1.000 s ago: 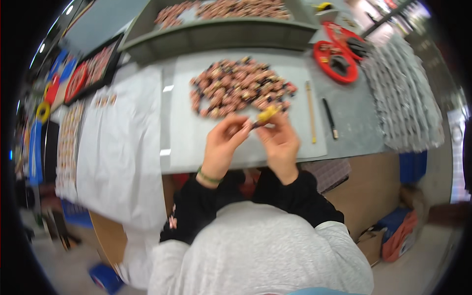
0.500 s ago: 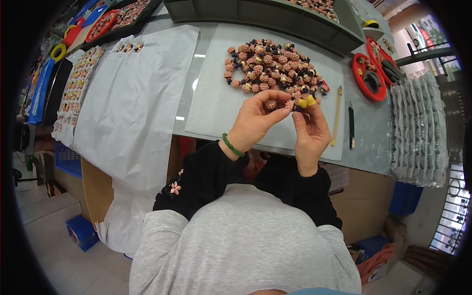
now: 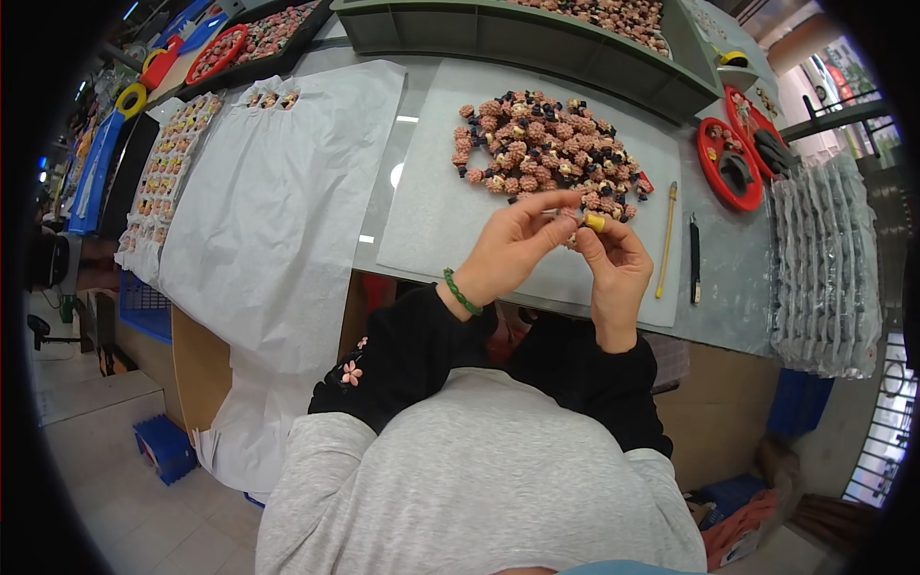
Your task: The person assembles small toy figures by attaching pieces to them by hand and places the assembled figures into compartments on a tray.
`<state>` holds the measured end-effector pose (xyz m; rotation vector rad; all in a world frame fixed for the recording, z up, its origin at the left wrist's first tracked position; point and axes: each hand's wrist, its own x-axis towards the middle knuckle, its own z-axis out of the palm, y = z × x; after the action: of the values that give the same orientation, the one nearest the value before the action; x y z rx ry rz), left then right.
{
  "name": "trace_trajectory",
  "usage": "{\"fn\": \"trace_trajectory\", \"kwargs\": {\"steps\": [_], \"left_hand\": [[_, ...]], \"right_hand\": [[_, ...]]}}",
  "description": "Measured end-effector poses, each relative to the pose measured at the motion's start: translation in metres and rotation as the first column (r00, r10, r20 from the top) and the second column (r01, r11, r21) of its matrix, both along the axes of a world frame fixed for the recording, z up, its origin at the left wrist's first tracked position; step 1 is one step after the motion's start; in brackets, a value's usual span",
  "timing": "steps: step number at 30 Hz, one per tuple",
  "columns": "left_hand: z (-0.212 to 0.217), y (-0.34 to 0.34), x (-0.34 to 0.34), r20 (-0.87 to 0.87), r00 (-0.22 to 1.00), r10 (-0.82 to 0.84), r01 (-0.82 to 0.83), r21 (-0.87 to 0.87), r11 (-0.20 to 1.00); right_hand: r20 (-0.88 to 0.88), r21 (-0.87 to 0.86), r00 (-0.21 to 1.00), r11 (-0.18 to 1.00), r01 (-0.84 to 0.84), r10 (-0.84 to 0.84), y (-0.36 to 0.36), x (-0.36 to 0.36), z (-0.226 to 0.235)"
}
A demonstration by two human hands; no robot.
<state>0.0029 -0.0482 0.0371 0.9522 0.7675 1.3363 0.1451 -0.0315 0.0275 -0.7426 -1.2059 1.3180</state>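
My left hand [image 3: 508, 251] and my right hand [image 3: 618, 278] meet at the near edge of a pile of small figurines [image 3: 551, 144]. Pinched between the fingertips of both is one small pink and cream figurine [image 3: 572, 239], mostly hidden by the fingers. A yellow finger cot [image 3: 595, 222] covers a fingertip of my right hand. The piled pieces have knobbly pink parts, cream bits and dark blue ends. They lie on a white sheet [image 3: 431, 220] on the table.
A yellow stick-like tool [image 3: 666, 240] and a black pen-like tool [image 3: 695, 259] lie to the right. Beyond them are red round dishes [image 3: 709, 172] and stacked clear-wrapped trays [image 3: 826, 268]. A grey-green crate [image 3: 537, 40] stands behind the pile. White wrapping [image 3: 278, 182] covers the left side.
The whole view has shifted slightly. My fingers have closed further round the figurine, so less of it shows. One yellow finger cot is visible now where two showed before.
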Motion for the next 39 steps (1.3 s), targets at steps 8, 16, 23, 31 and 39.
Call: {"fn": "trace_trajectory", "kwargs": {"steps": [8,16,23,31,39], "left_hand": [[0.024,0.007,0.006,-0.448,0.873,0.194,-0.023,0.36,0.933],[0.087,0.091,-0.112,-0.381,0.497,0.78,-0.319,0.756,0.572],[0.023,0.119,-0.271,-0.649,-0.151,0.746,-0.538,0.687,0.489],[-0.044,0.111,-0.315,-0.794,-0.362,0.489,-0.381,0.604,0.7],[-0.051,0.091,-0.291,-0.763,-0.633,0.131,-0.372,0.448,0.813]], "right_hand": [[-0.136,-0.13,0.983,0.986,0.109,-0.126,0.003,0.0,0.003],[0.29,0.028,0.952,0.995,0.094,-0.098,-0.003,0.001,-0.017],[0.536,0.243,0.826,0.969,0.046,-0.174,-0.01,-0.002,-0.035],[0.582,0.289,0.789,0.957,0.028,-0.199,-0.012,-0.006,-0.026],[0.589,0.254,0.781,0.965,0.064,-0.207,-0.01,-0.006,-0.027]]}}
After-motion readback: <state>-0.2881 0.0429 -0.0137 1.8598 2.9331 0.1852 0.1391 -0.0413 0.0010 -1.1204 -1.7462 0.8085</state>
